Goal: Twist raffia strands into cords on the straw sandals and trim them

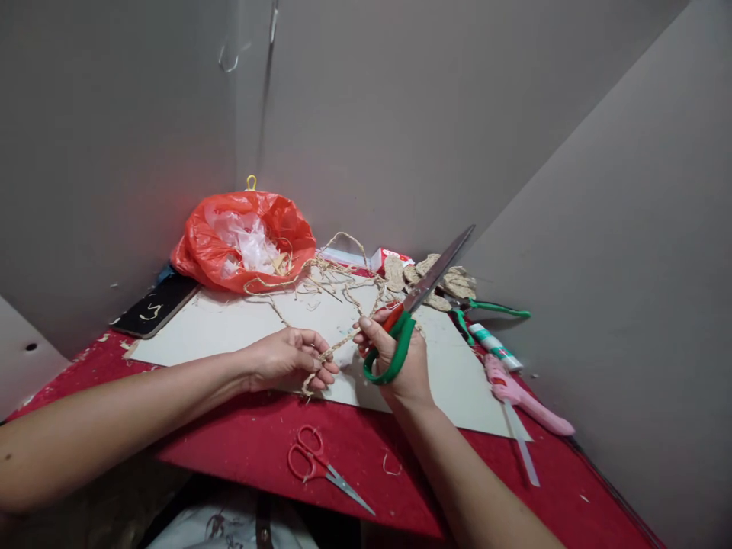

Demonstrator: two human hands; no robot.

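A twisted straw cord (344, 342) stretches between my two hands above a white board (451, 389). My left hand (294, 358) pinches it close to its frayed end, which dangles below the fingers. My right hand (403, 358) is closed, holding the cord between thumb and fingers. Large scissors (426, 286) with green and orange handles also rest in that hand, blades pointing up and away to the right. More of the cord loops back over the board toward a red plastic bag (197, 252).
Small red-handled scissors (323, 465) lie at the red table's (240, 450) front edge. On the right are green-handled pliers (492, 306), a white-green tube (496, 347) and a pink glue gun (526, 400). Coiled straw pieces (457, 282) sit behind, a black phone-like slab (157, 305) left. Grey walls (371, 137) enclose the table.
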